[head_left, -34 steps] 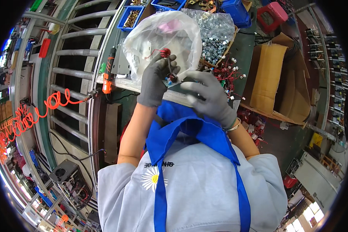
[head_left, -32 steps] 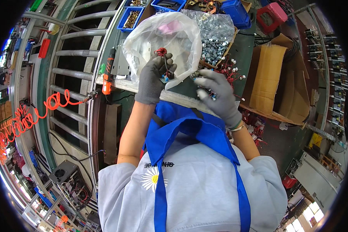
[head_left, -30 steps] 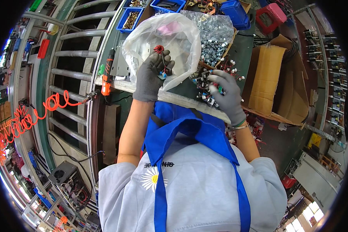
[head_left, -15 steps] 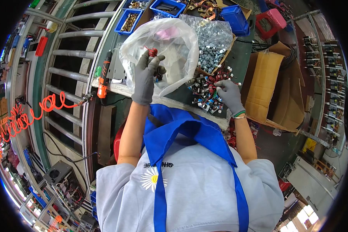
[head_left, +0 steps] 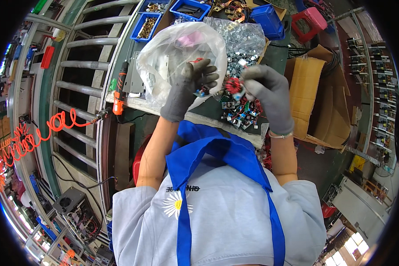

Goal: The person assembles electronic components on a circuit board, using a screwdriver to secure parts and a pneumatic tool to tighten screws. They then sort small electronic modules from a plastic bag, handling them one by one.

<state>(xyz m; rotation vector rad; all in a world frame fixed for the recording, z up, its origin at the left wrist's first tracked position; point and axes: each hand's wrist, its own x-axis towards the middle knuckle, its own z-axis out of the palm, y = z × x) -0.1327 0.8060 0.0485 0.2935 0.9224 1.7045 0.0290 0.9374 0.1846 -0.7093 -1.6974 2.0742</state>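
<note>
Both my hands wear grey gloves and are raised over the bench. My right hand (head_left: 270,95) pinches a coiled bundle of red wire (head_left: 233,85) with a pale blue and white end. Just left of it, my left hand (head_left: 188,86) is curled in front of the clear plastic bag (head_left: 146,73). A bit of red shows above its fingers and a small blue and white connector (head_left: 202,92) below them, so it holds a wired part, mostly hidden. Beneath my right hand lies a heap of wired connectors (head_left: 241,116), red, black, white and blue.
Behind the heap, a bag of small metal parts (head_left: 241,37) lies open. Blue bins (head_left: 147,26) line the far edge. An orange-black power screwdriver (head_left: 119,95) stands left, beside a roller conveyor (head_left: 84,65). Right are a cardboard box (head_left: 303,97) and a red stool (head_left: 308,24).
My right hand has risen from the heap and moved up and left, now with a red wire coil. My left hand has shifted right and slightly down, still with its red part.
</note>
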